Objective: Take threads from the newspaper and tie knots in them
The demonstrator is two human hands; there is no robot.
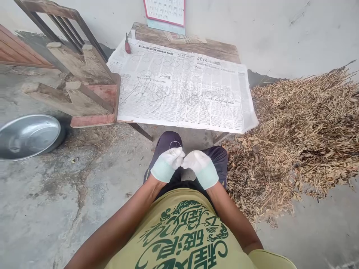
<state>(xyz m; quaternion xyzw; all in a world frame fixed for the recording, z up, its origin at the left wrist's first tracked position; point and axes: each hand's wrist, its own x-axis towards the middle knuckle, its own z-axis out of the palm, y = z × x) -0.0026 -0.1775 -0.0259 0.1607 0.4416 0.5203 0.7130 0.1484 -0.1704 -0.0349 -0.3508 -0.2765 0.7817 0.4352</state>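
Note:
Both my hands wear white gloves with pale green cuffs and meet above my lap, fingertips nearly touching. My left hand (pixel 169 160) is closed in a pinch, with a thin wire loop (pixel 175 141) rising from its fingers. Beside it my right hand (pixel 198 164) is also pinched together; a tiny thin end seems to show above its fingers, but what they hold is too small to make out. In front of me, newspaper (pixel 179 116) covers much of a wooden table. Thin wire rings and loose tangled wires (pixel 159 93) lie across it.
A red-handled pointed tool (pixel 128 46) rests at the newspaper's far left. Wooden chair (pixel 95 67) stands left of the table, a metal basin (pixel 30 134) on the floor beyond it. Dried stalks (pixel 303 138) are heaped at right. A calendar (pixel 165 11) hangs behind.

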